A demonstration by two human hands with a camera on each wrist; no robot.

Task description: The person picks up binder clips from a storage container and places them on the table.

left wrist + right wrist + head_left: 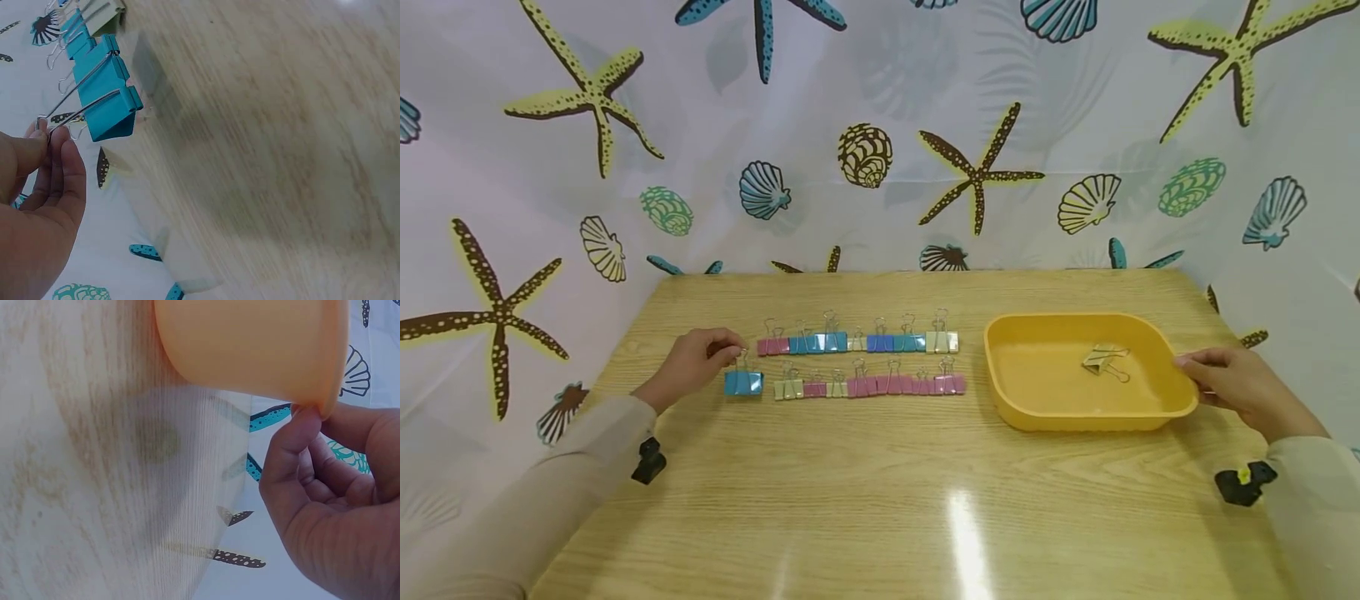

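Observation:
My left hand (700, 360) pinches the wire handles of a blue binder clip (743, 383) at the left end of the nearer row. In the left wrist view this binder clip (107, 87) hangs from the thumb and fingertips. At the right, my right hand (1246, 388) pinches the rim of a yellow plastic tray (1082, 415). The right wrist view shows the thumb and forefinger on the rim of the tray (250, 347). Inside the tray lie a few pale yellow binder clips (1103, 362), overlapping, so their number is hard to tell.
Two rows of binder clips stand on the wooden table (865, 483): a farther row with blue clips (831, 342) and a nearer row with mostly pink clips (893, 384). A patterned curtain (850, 225) rises behind the table's back edge.

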